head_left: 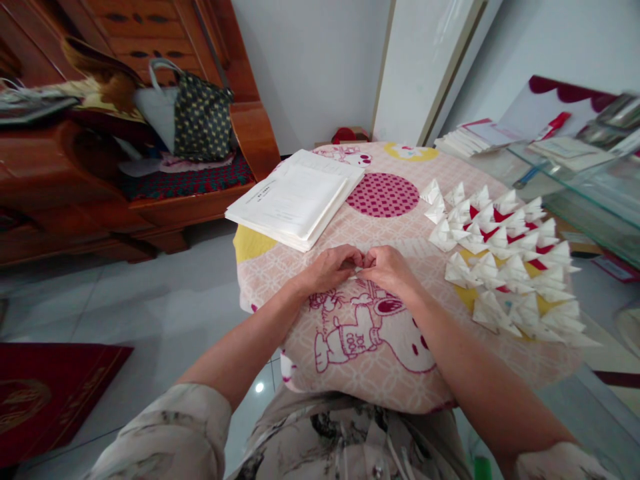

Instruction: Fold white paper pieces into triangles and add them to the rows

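My left hand (336, 268) and my right hand (384, 268) meet over the middle of the cloth-covered table, fingertips pinched together. Between them a small bit of folded white paper (355, 275) shows; most of it is hidden by the fingers. Just beyond my left hand lies a stack of white paper sheets (295, 193) with a little print on top. To the right of my right hand stand rows of several folded white paper pieces (513, 270) with pointed tips.
The round table wears a pink patterned cloth (300, 347). A glass shelf (590, 193) with papers and a red marker (554, 125) borders it on the right. A wooden bench (200, 200) holding a patterned bag (203, 117) stands at the left, above a red mat (55, 400).
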Tool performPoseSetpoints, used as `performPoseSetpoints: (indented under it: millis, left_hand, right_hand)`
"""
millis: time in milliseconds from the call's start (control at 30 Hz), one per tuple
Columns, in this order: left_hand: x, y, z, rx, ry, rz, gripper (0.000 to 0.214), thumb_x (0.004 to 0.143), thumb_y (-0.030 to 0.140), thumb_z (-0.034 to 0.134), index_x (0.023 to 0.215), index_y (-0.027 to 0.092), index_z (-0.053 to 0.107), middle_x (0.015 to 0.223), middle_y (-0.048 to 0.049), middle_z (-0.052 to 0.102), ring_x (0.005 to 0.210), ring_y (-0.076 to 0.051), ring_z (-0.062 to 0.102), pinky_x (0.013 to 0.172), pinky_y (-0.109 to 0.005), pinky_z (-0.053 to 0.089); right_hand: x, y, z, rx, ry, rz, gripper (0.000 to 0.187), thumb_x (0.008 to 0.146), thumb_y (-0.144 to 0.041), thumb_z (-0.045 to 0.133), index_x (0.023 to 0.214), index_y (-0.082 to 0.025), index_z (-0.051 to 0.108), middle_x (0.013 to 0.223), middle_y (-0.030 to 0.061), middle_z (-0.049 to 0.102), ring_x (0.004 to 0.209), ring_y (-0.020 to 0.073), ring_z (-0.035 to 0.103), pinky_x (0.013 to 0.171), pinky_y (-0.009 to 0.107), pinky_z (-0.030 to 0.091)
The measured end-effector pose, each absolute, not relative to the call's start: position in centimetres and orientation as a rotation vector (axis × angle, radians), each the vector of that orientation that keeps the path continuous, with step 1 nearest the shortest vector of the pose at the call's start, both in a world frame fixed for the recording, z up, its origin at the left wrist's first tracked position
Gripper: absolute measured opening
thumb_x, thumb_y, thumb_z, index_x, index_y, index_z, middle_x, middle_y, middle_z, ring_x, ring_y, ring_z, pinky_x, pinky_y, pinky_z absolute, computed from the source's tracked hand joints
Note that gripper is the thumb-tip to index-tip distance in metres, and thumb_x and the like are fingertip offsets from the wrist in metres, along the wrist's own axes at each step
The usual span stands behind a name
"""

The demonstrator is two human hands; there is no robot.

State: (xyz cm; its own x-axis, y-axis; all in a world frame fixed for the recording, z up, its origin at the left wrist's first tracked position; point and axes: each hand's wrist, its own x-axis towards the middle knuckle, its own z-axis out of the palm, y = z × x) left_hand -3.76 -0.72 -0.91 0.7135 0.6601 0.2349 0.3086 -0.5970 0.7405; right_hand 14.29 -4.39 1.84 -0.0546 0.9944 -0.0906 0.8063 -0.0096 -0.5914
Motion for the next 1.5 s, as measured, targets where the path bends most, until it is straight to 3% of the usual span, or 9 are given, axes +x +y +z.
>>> performPoseSetpoints:
  millis: [600,767,900,1100,1200,1333,1500]
  left_hand:
    - [-3.6,-0.8,-1.2,2.243,0.723,0.646,0.031,0.071,0.003,0.049,0.096,0.017,0.060,0.107,-0.0058,0.068,0.099,-0.017,0.064,0.092,-0.036,0.051]
    - [-3.6,-0.8,-1.1,2.250,0.717,0.646,0.031,0.072,0.002,0.051,0.097,0.017,0.061,0.111,-0.0070,0.068,0.103,-0.018,0.064,0.094,-0.037,0.051]
    - [-3.6,-0.7,-1.2,2.249,0.714,0.667,0.033,0.073,0.001,0.051,0.100,0.016,0.062,0.115,-0.0083,0.067,0.105,-0.018,0.064,0.095,-0.037,0.051]
    - [-3.4,-0.5,-1.7,2.413,0.788,0.772,0.050,0.072,0.003,0.055,0.120,0.017,0.061,0.123,-0.0100,0.066,0.117,-0.022,0.060,0.104,-0.044,0.047]
    - [-3.2,-0.4,-1.8,2.414,0.857,0.733,0.054,0.072,0.004,0.056,0.124,0.019,0.062,0.121,-0.0082,0.069,0.114,-0.023,0.062,0.102,-0.044,0.048]
    - [-3.0,-0.3,-1.5,2.312,0.878,0.736,0.058,0.070,0.003,0.056,0.126,0.018,0.062,0.112,-0.0061,0.073,0.104,-0.020,0.067,0.098,-0.039,0.051]
    - [-2.6,-0.5,-1.6,2.150,0.801,0.730,0.060,0.068,0.002,0.055,0.127,0.014,0.062,0.105,-0.0061,0.074,0.092,-0.016,0.069,0.086,-0.030,0.055]
  right_hand:
    - [14.8,-3.9,1.6,-1.899,-1.931,0.728,0.011,0.062,-0.007,0.069,0.061,-0.017,0.067,0.056,0.0006,0.062,0.057,0.0142,0.056,0.055,0.025,0.036]
    - [15.6,-4.0,1.4,-1.900,-1.850,0.817,0.012,0.062,-0.005,0.067,0.059,-0.017,0.064,0.050,-0.0023,0.057,0.052,0.0128,0.055,0.052,0.024,0.036]
    - [16.8,-4.2,0.8,-1.803,-1.687,0.966,0.009,0.067,-0.008,0.063,0.068,-0.017,0.066,0.051,-0.0035,0.058,0.048,0.0119,0.054,0.049,0.022,0.037]
    - [17.1,-4.6,0.7,-1.739,-1.755,0.587,0.011,0.074,-0.026,0.071,0.075,-0.015,0.072,0.073,0.0041,0.070,0.068,0.0160,0.062,0.063,0.026,0.044]
    - [16.5,-4.3,0.8,-1.754,-1.908,0.496,0.015,0.067,-0.024,0.077,0.080,-0.016,0.074,0.077,0.0040,0.070,0.072,0.0163,0.062,0.067,0.026,0.044]
    - [16.2,-3.7,0.7,-1.802,-1.831,0.622,0.027,0.062,-0.020,0.079,0.088,-0.015,0.075,0.066,-0.0013,0.065,0.062,0.0136,0.057,0.059,0.024,0.040]
    - [16.6,-3.7,0.1,-1.748,-1.723,0.799,0.012,0.058,-0.021,0.075,0.066,-0.015,0.068,0.056,-0.0051,0.058,0.055,0.0116,0.053,0.052,0.023,0.036]
